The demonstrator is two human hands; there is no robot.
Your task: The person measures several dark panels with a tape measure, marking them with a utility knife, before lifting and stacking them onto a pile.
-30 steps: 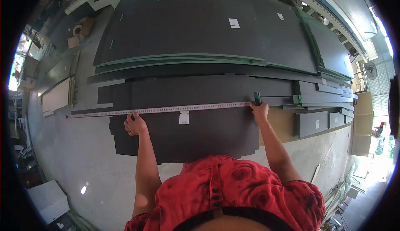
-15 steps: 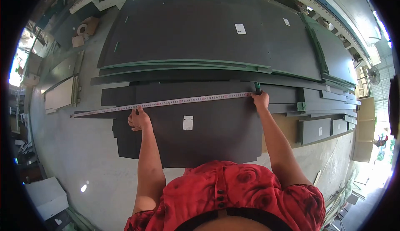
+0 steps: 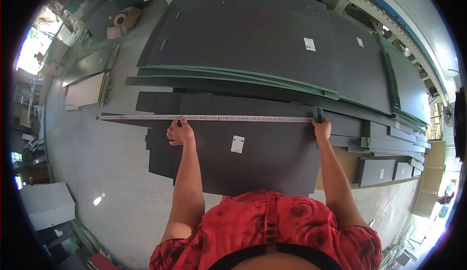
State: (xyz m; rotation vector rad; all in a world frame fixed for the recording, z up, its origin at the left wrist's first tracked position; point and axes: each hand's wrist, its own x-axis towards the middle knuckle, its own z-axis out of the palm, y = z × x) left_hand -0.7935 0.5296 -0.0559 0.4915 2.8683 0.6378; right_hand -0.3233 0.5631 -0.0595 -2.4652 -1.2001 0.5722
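Observation:
A tape measure's white blade (image 3: 243, 119) stretches almost level across a stack of dark grey panels. Its free end reaches past the panels' left edge. My left hand (image 3: 181, 133) has thumb and index finger closed on the blade's lower edge, the other fingers curled beneath. At the blade's right end, my right hand (image 3: 322, 129) is closed around the tape measure's dark green case (image 3: 320, 114), which sticks up above the fingers. Under the blade lies a dark grey panel (image 3: 209, 168) bearing a white label (image 3: 237, 144), between my two forearms.
Larger dark panels with green edges (image 3: 253, 31) are stacked beyond. Narrow strips (image 3: 384, 136) and small labelled panels (image 3: 377, 171) lie to the right. Light boards (image 3: 86, 94) rest on the concrete floor (image 3: 107, 158) at left, with a cardboard box (image 3: 130, 16) farther back.
The blade has gone from slanting up to the right to nearly level. The whole view has shifted and turned slightly, so hands and panels appear farther right. Both hands keep their grip.

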